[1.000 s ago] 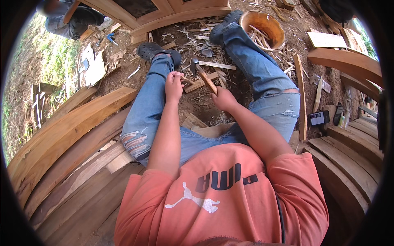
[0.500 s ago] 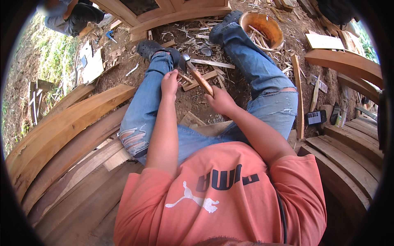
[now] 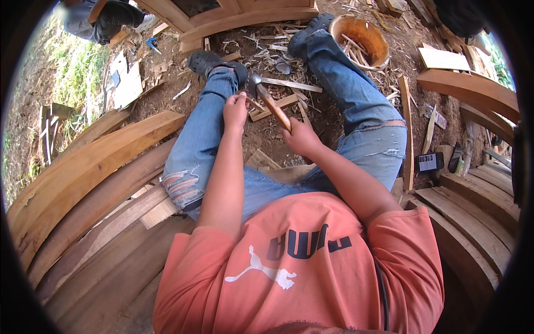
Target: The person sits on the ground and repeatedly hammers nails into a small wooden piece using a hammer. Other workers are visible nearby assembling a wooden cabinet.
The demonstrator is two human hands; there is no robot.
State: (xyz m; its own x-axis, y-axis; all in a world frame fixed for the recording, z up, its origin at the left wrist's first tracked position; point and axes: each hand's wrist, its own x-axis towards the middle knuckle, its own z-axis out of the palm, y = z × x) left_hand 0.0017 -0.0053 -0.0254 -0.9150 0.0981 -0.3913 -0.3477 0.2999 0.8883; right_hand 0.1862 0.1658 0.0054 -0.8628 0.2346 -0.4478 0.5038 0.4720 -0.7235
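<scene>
My right hand (image 3: pixel 302 137) is closed round the lower end of the wooden handle of a hammer (image 3: pixel 273 110). The dark metal hammer head (image 3: pixel 255 83) points away from me, up and to the left. My left hand (image 3: pixel 235 113) is pinched beside the head, over my left shin. A thin brown stick (image 3: pixel 255 104) reaches from its fingertips toward the handle; its held end is hidden by the fingers. Below both hands, offcuts of wood (image 3: pixel 282 103) lie on the dirt between my legs.
An orange-brown bucket (image 3: pixel 375 42) with wood strips stands by my right foot. A wooden frame (image 3: pixel 250 21) is ahead. Curved boards (image 3: pixel 94 156) flank my left, planks (image 3: pixel 467 214) my right. A phone (image 3: pixel 429 161) lies at right. Another person (image 3: pixel 108 22) is at far left.
The view has shifted slightly, so everything sits a little to the right. The hammer and both hands keep nearly the same pose; the left fingertips have tilted a little.
</scene>
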